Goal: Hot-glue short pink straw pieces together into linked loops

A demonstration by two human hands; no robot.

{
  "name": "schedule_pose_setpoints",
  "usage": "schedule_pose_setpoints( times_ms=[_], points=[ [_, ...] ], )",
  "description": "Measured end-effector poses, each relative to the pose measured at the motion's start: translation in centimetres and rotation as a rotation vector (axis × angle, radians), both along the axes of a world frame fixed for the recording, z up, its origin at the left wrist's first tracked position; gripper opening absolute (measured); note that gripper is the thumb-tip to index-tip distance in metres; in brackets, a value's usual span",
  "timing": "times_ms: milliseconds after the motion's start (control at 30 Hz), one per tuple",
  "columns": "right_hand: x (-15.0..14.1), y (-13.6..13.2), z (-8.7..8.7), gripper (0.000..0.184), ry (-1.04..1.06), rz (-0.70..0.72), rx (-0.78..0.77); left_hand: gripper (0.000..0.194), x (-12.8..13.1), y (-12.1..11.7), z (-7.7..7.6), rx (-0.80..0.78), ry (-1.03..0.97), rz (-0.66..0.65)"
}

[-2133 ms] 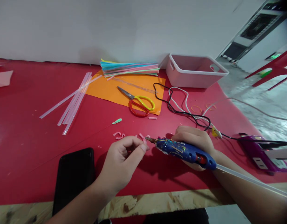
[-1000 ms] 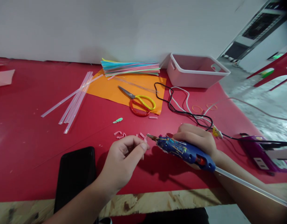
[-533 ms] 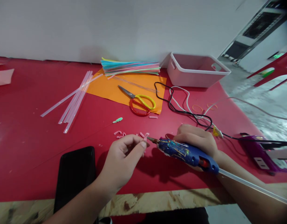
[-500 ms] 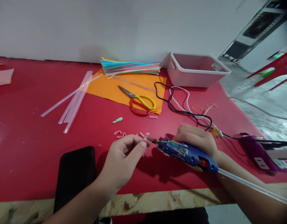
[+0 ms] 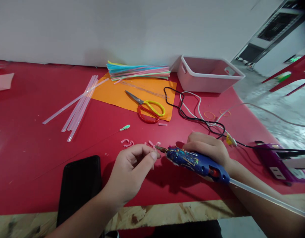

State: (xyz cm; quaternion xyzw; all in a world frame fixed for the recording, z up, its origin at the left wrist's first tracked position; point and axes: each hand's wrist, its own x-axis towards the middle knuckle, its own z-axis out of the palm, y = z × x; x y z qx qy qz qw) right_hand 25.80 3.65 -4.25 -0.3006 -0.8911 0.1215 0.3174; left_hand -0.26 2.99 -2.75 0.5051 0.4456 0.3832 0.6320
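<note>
Pinching a small pink piece (image 5: 154,149) between thumb and fingertips, the left hand (image 5: 129,170) is nearly closed above the red table (image 5: 38,158). The right hand (image 5: 212,148) wraps around a blue glue gun (image 5: 192,161), its nozzle (image 5: 161,149) close beside the piece. Pink scraps (image 5: 128,144) lie just beyond the left hand; scissors (image 5: 140,102) rest partly on orange paper (image 5: 109,96) farther back.

Left hand (image 5: 131,172) in fingertip pinch, right hand (image 5: 212,150) curled.
</note>
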Motion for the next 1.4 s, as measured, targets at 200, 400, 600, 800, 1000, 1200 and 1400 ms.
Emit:
schedule_pose_setpoints(
  times_ms=[200,400,600,800,1000,1200,1400],
  points=[
    [0.1,0.1,0.0,0.029,-0.019,-0.012,0.029,0.022,0.1,0.1,0.1,0.003,-0.018,-0.004],
    [0.4,0.0,-0.4,0.021,-0.019,-0.015,0.061,0.023,0.0,0.0,0.0,-0.022,-0.016,-0.004],
    [0.5,0.0,-0.2,0.023,-0.030,-0.012,0.111,0.022,0.0,0.0,0.2,-0.031,-0.028,-0.003],
    [0.2,-0.1,-0.1,0.018,-0.028,-0.032,0.109,0.021,0.1,0.1,0.1,-0.038,-0.038,-0.004],
    [0.5,0.0,0.0,0.019,-0.014,-0.030,0.133,0.021,0.1,0.0,0.1,-0.030,-0.016,-0.008],
    [0.7,-0.5,-0.1,0.022,0.124,-0.062,-0.001,0.014,-0.2,-0.4,-0.9,0.235,0.163,0.041],
    [-0.3,-1.4,1.0,0.011,0.328,-0.084,-0.363,0.020,-0.7,-0.4,-0.9,0.687,0.228,0.036]
  ],
)
